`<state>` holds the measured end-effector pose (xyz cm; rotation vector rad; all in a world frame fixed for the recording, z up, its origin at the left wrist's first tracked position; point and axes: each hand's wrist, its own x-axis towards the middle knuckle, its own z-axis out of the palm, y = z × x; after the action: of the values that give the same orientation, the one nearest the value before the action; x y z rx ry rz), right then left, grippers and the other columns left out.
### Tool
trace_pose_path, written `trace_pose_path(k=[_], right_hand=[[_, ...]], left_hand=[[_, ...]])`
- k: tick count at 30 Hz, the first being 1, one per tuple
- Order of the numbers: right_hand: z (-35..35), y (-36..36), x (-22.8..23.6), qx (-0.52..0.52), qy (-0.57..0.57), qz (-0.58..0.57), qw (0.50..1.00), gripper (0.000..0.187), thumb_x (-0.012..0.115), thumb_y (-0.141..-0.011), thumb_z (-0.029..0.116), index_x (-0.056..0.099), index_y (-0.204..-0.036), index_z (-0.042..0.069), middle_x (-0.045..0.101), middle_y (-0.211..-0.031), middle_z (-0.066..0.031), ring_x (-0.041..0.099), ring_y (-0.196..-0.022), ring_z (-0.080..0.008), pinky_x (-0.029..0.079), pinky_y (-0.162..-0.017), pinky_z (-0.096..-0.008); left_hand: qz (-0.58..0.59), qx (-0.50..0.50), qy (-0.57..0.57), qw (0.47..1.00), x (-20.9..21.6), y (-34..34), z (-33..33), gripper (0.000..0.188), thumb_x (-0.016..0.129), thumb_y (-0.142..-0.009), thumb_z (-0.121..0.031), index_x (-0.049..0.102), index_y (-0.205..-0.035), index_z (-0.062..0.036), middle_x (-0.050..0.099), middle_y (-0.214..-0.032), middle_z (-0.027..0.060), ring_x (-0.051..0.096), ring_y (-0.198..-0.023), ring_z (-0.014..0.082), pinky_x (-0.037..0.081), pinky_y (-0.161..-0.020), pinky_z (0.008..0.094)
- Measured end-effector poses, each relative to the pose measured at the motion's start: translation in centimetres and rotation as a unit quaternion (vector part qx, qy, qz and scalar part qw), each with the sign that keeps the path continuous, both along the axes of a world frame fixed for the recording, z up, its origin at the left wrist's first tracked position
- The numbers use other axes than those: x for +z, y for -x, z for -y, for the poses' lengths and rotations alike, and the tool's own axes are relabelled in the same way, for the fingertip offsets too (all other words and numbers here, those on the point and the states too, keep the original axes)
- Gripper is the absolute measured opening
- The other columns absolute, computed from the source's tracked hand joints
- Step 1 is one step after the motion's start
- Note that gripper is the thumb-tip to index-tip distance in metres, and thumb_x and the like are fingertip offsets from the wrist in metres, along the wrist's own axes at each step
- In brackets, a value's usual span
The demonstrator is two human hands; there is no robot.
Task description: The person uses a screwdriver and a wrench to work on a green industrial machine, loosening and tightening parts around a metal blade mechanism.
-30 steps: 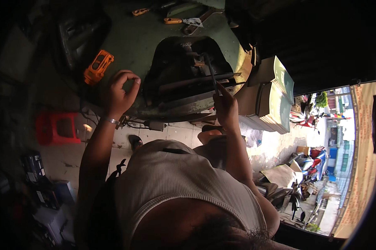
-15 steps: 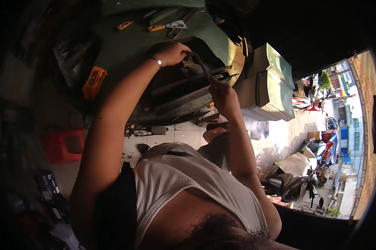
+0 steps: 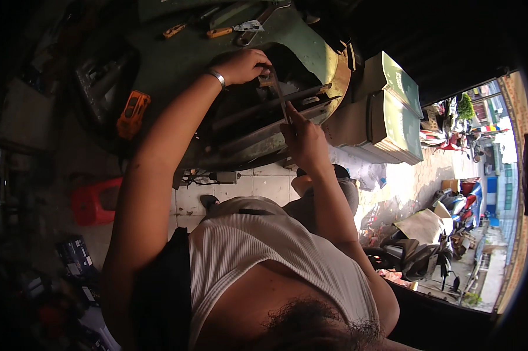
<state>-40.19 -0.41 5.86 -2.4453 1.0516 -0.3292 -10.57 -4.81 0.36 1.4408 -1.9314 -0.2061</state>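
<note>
In front of me stands a green machine (image 3: 188, 70) with a dark recess in its top. My left hand (image 3: 245, 66), with a metal band at the wrist, is closed around the upper end of a thin, flat dark strip (image 3: 280, 96). The strip slants down across the recess. My right hand (image 3: 308, 143) grips its lower end, the index finger laid along it. Long dark bars (image 3: 275, 108) lie across the recess beneath the strip. I cannot make out the strip's material, and its ends are hidden by my fingers.
On the machine's top lie a wrench (image 3: 247, 38), a yellow-handled scraper (image 3: 220, 33) and another yellow-handled tool (image 3: 173, 30). An orange tool (image 3: 133, 114) sits left. Stacked green-covered booklets (image 3: 395, 128) stand right. A red stool (image 3: 82, 205) is at lower left; motorcycles (image 3: 419, 257) stand outside.
My right hand has moved slightly left and down along with the strip's lower end. Both hands keep their hold. The view has shifted a little.
</note>
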Motion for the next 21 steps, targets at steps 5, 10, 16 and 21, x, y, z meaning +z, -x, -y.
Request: trace_pose_path(k=[5, 10, 16, 21], right_hand=[[-1.1, 0.7, -0.1, 0.006, -0.044, 0.114, 0.992, 0.067, 0.073, -0.088, 0.020, 0.051, -0.151, 0.015, 0.074, -0.093, -0.0159, 0.072, -0.087, -0.0392, 0.056, -0.078, -0.0457], [-1.3, 0.8, -1.3, -0.003, -0.124, 0.154, 0.980, 0.067, 0.077, -0.084, 0.013, 0.054, -0.147, 0.015, 0.072, -0.094, -0.0130, 0.072, -0.091, -0.0357, 0.055, -0.081, -0.0435], [-1.4, 0.3, -0.7, 0.060, 0.062, 0.219, 0.972, 0.063, 0.081, -0.080, 0.018, 0.061, -0.139, 0.009, 0.069, -0.096, -0.0113, 0.065, -0.083, -0.0312, 0.052, -0.081, -0.0411], [1.1, -1.9, -1.0, 0.341, 0.054, 0.310, 0.886, 0.054, 0.081, -0.081, 0.030, 0.069, -0.124, -0.001, 0.069, -0.096, -0.0130, 0.063, -0.083, -0.0325, 0.051, -0.078, -0.0411]], left_hand=[[-0.001, -0.005, -0.016, 1.000, -0.2, -0.2, -0.1, 0.022, 0.070, -0.091, -0.014, 0.074, -0.109, -0.0016, 0.072, -0.111, 0.0125, 0.068, -0.106, 0.0321, 0.054, -0.093, 0.0386], [-0.004, 0.002, -0.051, 0.999, 0.1, 0.0, -0.5, 0.022, 0.069, -0.091, -0.012, 0.075, -0.111, -0.0034, 0.072, -0.114, 0.0124, 0.068, -0.107, 0.0312, 0.054, -0.094, 0.0389], [-0.067, -0.018, 0.105, 0.992, 1.9, 1.4, 0.0, 0.024, 0.062, -0.095, -0.020, 0.074, -0.110, -0.0056, 0.071, -0.115, 0.0107, 0.068, -0.107, 0.0269, 0.052, -0.095, 0.0381], [-0.055, -0.106, -0.044, 0.992, 3.1, 4.3, 1.8, 0.039, 0.056, -0.101, -0.029, 0.063, -0.075, -0.0006, 0.062, -0.072, 0.0121, 0.061, -0.070, 0.0274, 0.048, -0.071, 0.0382]])
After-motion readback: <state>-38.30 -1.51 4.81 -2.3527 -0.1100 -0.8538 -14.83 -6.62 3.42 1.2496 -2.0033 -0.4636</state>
